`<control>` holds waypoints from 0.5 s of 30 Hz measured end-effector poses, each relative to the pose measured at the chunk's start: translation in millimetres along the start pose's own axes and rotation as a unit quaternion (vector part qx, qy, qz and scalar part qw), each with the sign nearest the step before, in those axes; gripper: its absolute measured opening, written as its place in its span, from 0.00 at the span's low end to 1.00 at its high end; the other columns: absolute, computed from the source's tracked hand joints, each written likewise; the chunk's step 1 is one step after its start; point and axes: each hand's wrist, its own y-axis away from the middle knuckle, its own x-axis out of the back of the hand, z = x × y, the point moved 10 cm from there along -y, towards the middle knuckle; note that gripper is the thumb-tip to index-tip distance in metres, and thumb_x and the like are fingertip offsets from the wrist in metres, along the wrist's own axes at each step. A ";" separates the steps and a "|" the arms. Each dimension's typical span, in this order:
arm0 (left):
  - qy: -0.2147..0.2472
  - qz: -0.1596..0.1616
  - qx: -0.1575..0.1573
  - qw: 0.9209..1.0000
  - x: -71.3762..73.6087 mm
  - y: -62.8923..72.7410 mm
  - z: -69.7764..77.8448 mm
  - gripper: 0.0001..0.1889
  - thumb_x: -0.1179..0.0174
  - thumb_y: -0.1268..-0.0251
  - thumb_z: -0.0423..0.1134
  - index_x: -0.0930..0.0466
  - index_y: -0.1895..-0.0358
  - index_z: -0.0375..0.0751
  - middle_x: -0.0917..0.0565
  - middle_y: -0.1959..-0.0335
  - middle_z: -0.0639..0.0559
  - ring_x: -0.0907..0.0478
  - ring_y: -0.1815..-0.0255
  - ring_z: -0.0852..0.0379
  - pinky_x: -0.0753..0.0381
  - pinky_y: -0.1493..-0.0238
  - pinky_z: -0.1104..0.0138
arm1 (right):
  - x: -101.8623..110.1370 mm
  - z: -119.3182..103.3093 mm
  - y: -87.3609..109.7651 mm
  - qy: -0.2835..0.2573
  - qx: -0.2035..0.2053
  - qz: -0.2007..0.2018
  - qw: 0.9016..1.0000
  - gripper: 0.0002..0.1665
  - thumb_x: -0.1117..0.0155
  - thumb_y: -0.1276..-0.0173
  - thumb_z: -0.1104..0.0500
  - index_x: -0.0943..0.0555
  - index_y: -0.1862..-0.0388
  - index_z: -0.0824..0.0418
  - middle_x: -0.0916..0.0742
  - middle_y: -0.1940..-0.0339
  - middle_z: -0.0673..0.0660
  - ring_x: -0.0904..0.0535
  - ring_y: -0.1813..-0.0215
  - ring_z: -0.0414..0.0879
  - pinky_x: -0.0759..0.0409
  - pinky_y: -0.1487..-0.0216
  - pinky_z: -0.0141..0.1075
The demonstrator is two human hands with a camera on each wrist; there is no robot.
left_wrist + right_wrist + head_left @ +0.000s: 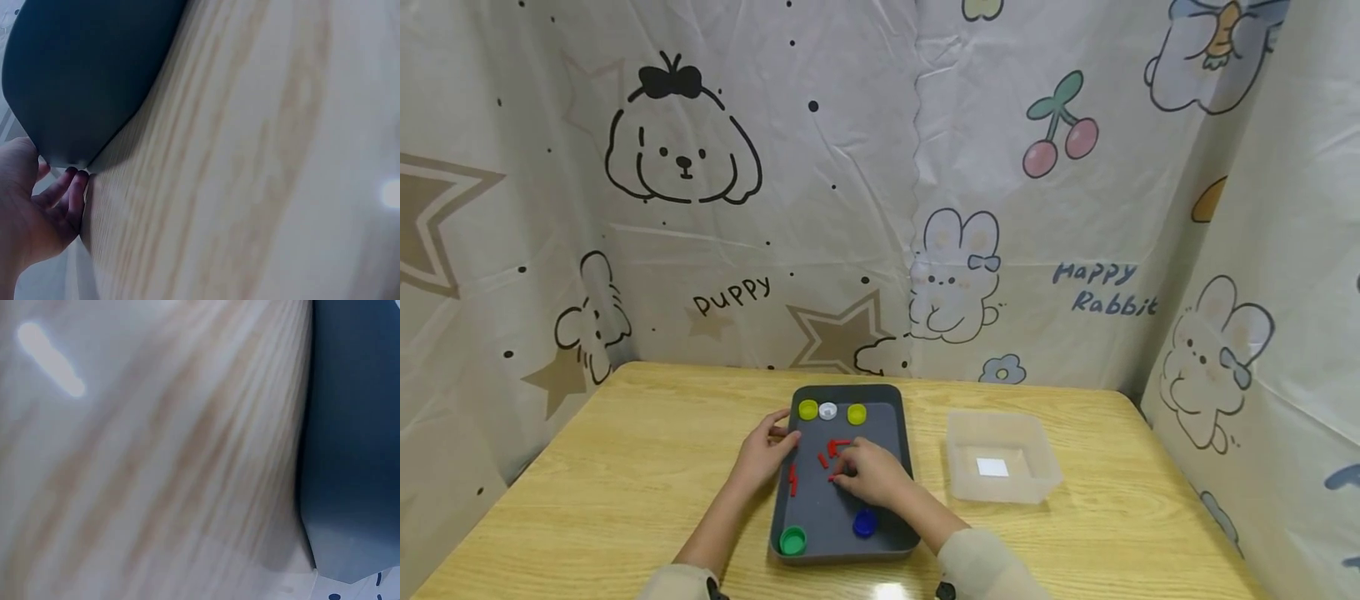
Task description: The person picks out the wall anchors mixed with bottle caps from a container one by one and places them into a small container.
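Note:
A dark grey tray (820,508) lies on the table. My left hand (763,454) grips its left rim, thumb over the edge and fingers along the outer wall; in the left wrist view the fingertips of that hand (44,206) sit at the tray's lower edge. Over the tray's middle, my right hand (872,473) pinches a small red stick (832,478), partly hidden by the fingers. Several more red sticks (822,460) lie just beyond it, and a few others (793,480) rest by the left wall. The right wrist view shows the tray's outer wall (356,437), not the hand.
Inside the tray, two yellow caps (857,414) and a white cap (827,411) sit at the far end. A green cap (793,541) occupies the near left corner, with a blue cap (865,523) near right. A translucent box (1003,458) bearing a white label stands right of the tray.

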 end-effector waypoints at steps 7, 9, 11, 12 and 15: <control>-0.006 -0.006 -0.006 1.000 0.1 0.4 1.5 0.27 0.43 0.36 0.42 0.35 0.34 0.40 0.22 0.52 0.36 0.22 0.57 0.49 0.22 0.57 0.60 | 10.0 -1.7 1.1 0.010 -0.001 0.000 1.000 0.05 0.34 0.41 0.52 0.15 0.68 0.51 0.22 0.69 0.46 0.30 0.70 0.34 0.30 0.68 0.26; -0.007 -0.007 -0.006 1.000 0.1 0.1 1.6 0.27 0.43 0.36 0.42 0.35 0.34 0.41 0.22 0.52 0.37 0.22 0.57 0.49 0.22 0.57 0.60 | 14.5 -1.9 1.6 0.014 0.002 0.004 1.000 0.05 0.33 0.41 0.52 0.15 0.67 0.50 0.23 0.70 0.46 0.28 0.69 0.34 0.28 0.67 0.26; -0.009 -0.008 -0.005 1.000 -0.1 -0.1 1.7 0.27 0.43 0.36 0.42 0.35 0.34 0.41 0.22 0.52 0.37 0.23 0.56 0.48 0.22 0.56 0.60 | 19.3 -2.2 2.6 0.017 0.006 0.010 1.000 0.05 0.34 0.41 0.52 0.15 0.67 0.50 0.23 0.70 0.46 0.26 0.67 0.35 0.27 0.66 0.27; -0.010 -0.009 -0.006 1.000 -0.1 0.1 2.1 0.27 0.43 0.36 0.42 0.35 0.34 0.41 0.22 0.52 0.37 0.23 0.56 0.48 0.23 0.56 0.59 | 21.3 -2.0 3.0 0.019 0.008 0.014 1.000 0.05 0.33 0.41 0.52 0.15 0.67 0.49 0.23 0.70 0.46 0.25 0.67 0.35 0.26 0.65 0.27; -0.012 -0.010 -0.007 1.000 -0.4 0.7 2.6 0.27 0.43 0.36 0.42 0.36 0.34 0.40 0.22 0.52 0.36 0.23 0.55 0.47 0.23 0.55 0.58 | 29.7 -3.1 5.4 0.026 0.016 0.026 0.999 0.05 0.33 0.41 0.52 0.15 0.67 0.50 0.22 0.69 0.46 0.24 0.66 0.36 0.26 0.65 0.27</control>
